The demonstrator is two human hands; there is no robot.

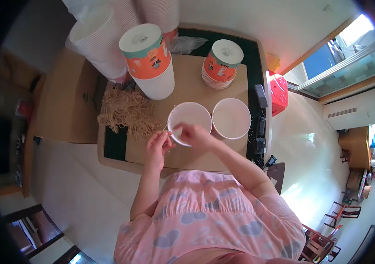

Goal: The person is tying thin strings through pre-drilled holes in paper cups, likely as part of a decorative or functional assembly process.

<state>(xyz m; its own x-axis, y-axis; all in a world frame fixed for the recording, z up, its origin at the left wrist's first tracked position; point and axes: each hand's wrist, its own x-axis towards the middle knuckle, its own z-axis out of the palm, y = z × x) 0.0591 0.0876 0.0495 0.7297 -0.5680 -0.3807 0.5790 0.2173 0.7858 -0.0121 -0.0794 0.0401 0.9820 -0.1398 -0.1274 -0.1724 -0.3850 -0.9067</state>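
Two open white paper buckets stand side by side in front of me: the left bucket (195,111) and the right bucket (231,118). My left hand (159,143) is closed in a pinch at the left bucket's near-left rim. From its fingertips a thin pale cord (166,126) runs up along that rim. Over the bucket's near side is my right hand (193,134), its fingers curled and slightly blurred; what they hold, if anything, is hidden. A loose bundle of tan twisted cords (126,112) lies to the left of my left hand.
Behind stand a tall stack of orange-and-white buckets (154,61) and a shorter stack (223,61). White nested buckets (97,42) fill the far left, beside a cardboard box (66,97). Black chargers (260,127) lie along the table's right edge, near a red stool (278,93).
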